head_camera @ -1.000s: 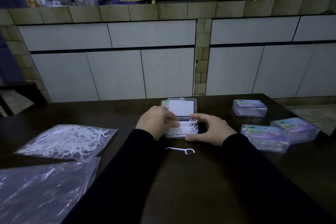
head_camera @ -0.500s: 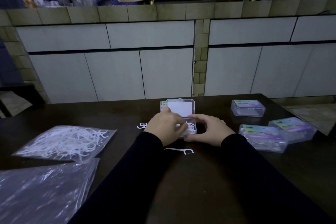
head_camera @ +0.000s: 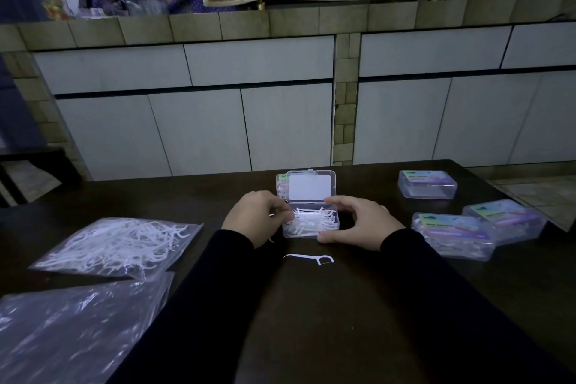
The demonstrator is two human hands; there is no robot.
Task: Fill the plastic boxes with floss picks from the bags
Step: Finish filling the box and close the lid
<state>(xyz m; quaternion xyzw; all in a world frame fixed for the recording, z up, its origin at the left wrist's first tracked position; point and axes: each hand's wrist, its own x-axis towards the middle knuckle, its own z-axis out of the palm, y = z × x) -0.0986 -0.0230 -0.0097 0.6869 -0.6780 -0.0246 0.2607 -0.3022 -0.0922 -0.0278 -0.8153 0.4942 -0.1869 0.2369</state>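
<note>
A clear plastic box (head_camera: 311,227) stands open at the middle of the dark table, its lid (head_camera: 310,187) raised at the back and white floss picks heaped inside. My right hand (head_camera: 361,221) grips the box's right end, thumb at the front and fingers at the back. At the box's left edge, my left hand (head_camera: 252,218) pinches a few floss picks, whose white tips stick out of the curled fingers. One loose floss pick (head_camera: 308,258) lies just in front of the box. A clear bag of floss picks (head_camera: 118,246) lies at the left.
An empty-looking crumpled plastic bag (head_camera: 71,330) lies at the front left. Three closed labelled boxes sit at the right (head_camera: 427,184), (head_camera: 452,234), (head_camera: 505,218). Another labelled box (head_camera: 282,184) peeks out behind the open lid. A tiled counter wall rises behind the table (head_camera: 343,321).
My left hand went over the open box, covering the picks, then drew back to the box's left edge. The right hand kept its hold on the box.
</note>
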